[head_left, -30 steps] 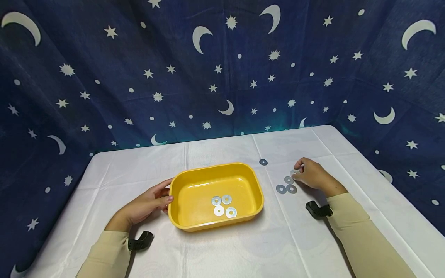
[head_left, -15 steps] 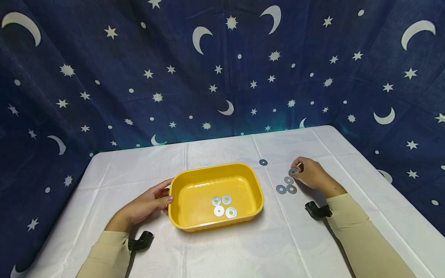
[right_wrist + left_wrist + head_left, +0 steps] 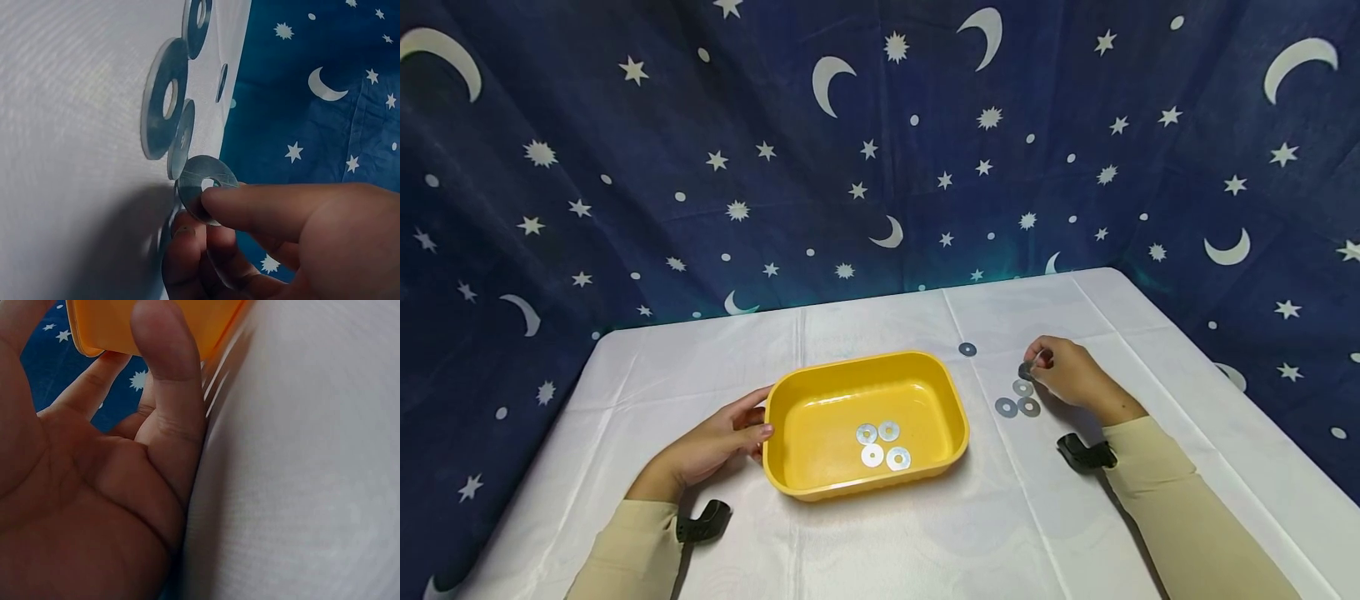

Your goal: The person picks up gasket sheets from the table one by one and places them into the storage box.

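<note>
A yellow plastic tub (image 3: 820, 454) stands on the white-covered table, with several flat metal washers (image 3: 896, 465) lying on its floor. My left hand (image 3: 718, 437) holds the tub by its left end, thumb at the rim and fingers along the outside; the left wrist view shows the orange-looking tub wall (image 3: 109, 325) beyond the fingers. To the right, my right hand (image 3: 1075, 375) pinches a washer (image 3: 199, 167) between thumb and fingers. That washer is tipped up, close beside three loose washers (image 3: 1000, 407) on the cloth.
One darker washer (image 3: 962, 350) lies alone behind the tub's right corner. A white cloth (image 3: 910, 542) covers the table. Dark blue fabric (image 3: 790, 183) with moons and stars hangs behind and at the sides.
My right hand has shifted slightly left, and the pinched washer has tipped up from lying flatter. My left hand and the tub stay where they were.
</note>
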Tool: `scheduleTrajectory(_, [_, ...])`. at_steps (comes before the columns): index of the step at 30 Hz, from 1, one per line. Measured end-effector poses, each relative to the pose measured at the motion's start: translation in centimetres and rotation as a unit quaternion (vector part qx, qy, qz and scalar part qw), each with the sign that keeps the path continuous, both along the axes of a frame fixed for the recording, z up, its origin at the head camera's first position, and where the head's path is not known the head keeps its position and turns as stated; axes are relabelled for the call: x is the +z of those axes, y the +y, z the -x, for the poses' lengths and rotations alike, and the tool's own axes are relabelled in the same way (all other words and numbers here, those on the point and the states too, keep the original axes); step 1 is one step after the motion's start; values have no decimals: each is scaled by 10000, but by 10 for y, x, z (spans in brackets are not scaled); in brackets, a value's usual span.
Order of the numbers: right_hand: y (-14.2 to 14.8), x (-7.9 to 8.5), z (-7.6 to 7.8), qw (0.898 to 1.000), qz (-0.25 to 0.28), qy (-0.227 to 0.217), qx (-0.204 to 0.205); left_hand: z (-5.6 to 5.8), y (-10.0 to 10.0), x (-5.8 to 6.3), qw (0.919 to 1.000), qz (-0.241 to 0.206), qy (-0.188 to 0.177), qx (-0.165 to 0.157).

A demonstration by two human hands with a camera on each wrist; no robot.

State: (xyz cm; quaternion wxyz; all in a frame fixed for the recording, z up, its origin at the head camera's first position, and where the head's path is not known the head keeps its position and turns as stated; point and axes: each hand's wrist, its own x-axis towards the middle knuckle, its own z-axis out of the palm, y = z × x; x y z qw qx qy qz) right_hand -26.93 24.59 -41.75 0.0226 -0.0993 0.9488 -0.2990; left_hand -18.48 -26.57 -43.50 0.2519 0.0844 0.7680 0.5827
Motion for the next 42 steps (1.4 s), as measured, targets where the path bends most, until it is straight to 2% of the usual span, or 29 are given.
scheduleTrajectory(7, [-5,7,-4,9995,257,-177,30,-1,1,-1,10000,27,-21,18])
scheduleTrajectory(22, [-34,31,-22,9973,436,523,257,0,1,1,9999,137,9,82])
scheduleTrajectory(33, [-61,49,-42,9932,756,704,541,0,-1,1,9998,152,13,110])
scheduleTrajectory(42, [-82,56,-59,9871,1273,555,800,0,-1,-2,10000,19,49,47])
